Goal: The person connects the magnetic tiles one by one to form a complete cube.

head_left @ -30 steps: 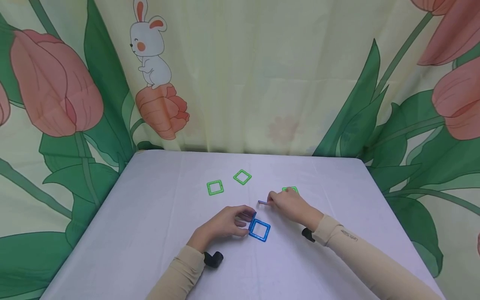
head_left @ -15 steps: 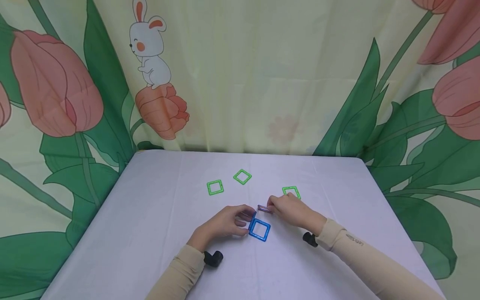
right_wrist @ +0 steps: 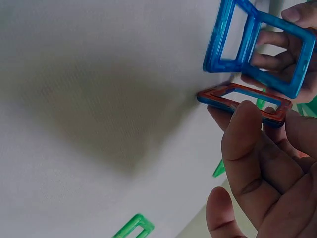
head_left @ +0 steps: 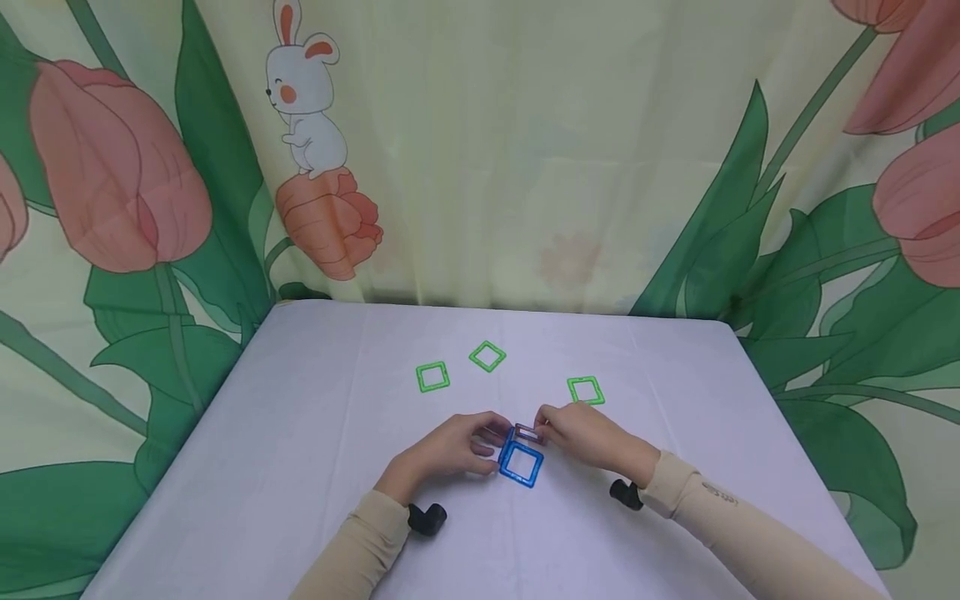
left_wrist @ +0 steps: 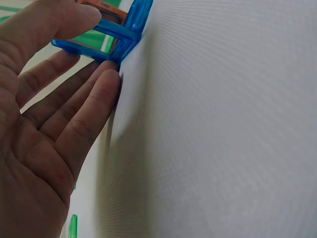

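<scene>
Mid-desk [head_left: 315, 433]: left hand [head_left: 450, 450] steadying upright blue tile [left_wrist: 119, 34] joined to flat blue tile [head_left: 521, 463]. Right hand [head_left: 588, 433], fingers pinching red tile [right_wrist: 245, 101], bringing it alongside. Two joined; three green tiles [head_left: 432, 377] lying loose beyond.

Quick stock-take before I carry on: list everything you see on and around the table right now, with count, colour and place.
blue square tiles: two, blue; one flat on the table, one upright joined to it at the left hand.
red square tile: one, red-orange, pinched by the right hand beside the blue pair.
green square tiles: three, green, flat on the table beyond the hands; two left of centre, one on the right.
table: one, white cloth cover.
curtain: one, pale yellow with tulips and a rabbit, behind the table.
left hand: one, beige sleeve, holds the upright blue tile.
right hand: one, beige sleeve, holds the red tile.
</scene>
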Action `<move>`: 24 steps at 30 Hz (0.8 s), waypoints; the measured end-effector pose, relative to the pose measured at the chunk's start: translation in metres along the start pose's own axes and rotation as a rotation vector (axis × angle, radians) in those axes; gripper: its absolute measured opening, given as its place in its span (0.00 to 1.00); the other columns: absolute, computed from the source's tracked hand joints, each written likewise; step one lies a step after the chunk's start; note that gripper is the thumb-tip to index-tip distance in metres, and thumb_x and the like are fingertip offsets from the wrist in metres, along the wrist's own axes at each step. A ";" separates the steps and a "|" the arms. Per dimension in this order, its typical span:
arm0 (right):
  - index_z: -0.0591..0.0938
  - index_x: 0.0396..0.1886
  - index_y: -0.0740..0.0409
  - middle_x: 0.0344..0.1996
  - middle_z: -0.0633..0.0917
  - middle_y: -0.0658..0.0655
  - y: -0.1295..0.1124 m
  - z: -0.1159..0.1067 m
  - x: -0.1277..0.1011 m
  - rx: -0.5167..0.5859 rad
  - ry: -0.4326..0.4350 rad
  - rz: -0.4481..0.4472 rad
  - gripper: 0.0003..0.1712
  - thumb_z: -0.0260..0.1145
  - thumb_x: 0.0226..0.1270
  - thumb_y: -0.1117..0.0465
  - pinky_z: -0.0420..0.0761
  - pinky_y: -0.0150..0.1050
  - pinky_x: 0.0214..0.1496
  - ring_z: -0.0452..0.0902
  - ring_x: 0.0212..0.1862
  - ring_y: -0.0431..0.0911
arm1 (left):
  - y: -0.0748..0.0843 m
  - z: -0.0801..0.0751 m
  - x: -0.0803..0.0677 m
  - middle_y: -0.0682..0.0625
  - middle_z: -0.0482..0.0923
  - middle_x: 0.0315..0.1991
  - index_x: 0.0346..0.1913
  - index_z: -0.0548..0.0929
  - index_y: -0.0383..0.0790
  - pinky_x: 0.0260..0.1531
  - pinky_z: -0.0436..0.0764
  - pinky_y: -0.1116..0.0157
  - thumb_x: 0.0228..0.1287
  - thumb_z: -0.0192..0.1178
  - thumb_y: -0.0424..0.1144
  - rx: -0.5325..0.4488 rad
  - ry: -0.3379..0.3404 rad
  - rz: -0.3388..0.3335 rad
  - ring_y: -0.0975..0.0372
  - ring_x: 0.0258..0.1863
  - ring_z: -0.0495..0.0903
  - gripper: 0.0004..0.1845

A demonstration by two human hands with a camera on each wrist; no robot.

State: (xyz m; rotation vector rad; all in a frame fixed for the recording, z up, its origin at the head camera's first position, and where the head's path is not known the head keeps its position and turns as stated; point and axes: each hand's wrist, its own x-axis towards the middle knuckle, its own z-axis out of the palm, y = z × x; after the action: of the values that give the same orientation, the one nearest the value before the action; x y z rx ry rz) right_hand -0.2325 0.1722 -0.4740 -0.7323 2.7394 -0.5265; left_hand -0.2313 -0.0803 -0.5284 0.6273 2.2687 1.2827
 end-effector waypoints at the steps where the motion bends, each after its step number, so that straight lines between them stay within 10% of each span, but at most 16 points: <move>1: 0.85 0.46 0.53 0.30 0.86 0.47 0.000 0.000 -0.002 0.008 -0.005 -0.006 0.07 0.62 0.79 0.58 0.74 0.32 0.32 0.73 0.27 0.37 | 0.000 0.000 0.000 0.57 0.82 0.59 0.64 0.79 0.54 0.54 0.83 0.68 0.58 0.76 0.36 0.000 -0.003 0.000 0.64 0.57 0.84 0.31; 24: 0.83 0.48 0.55 0.26 0.84 0.49 0.004 0.004 -0.005 0.172 -0.056 -0.021 0.10 0.58 0.82 0.56 0.75 0.33 0.29 0.74 0.25 0.38 | 0.001 -0.004 0.002 0.57 0.84 0.55 0.63 0.79 0.52 0.51 0.83 0.71 0.55 0.78 0.35 0.003 -0.032 0.027 0.66 0.54 0.84 0.32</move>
State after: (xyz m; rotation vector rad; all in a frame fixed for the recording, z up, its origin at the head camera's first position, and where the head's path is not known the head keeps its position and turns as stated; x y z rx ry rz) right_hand -0.2288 0.1764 -0.4789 -0.7218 2.5982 -0.7240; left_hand -0.2345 -0.0813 -0.5262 0.6764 2.2442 1.2734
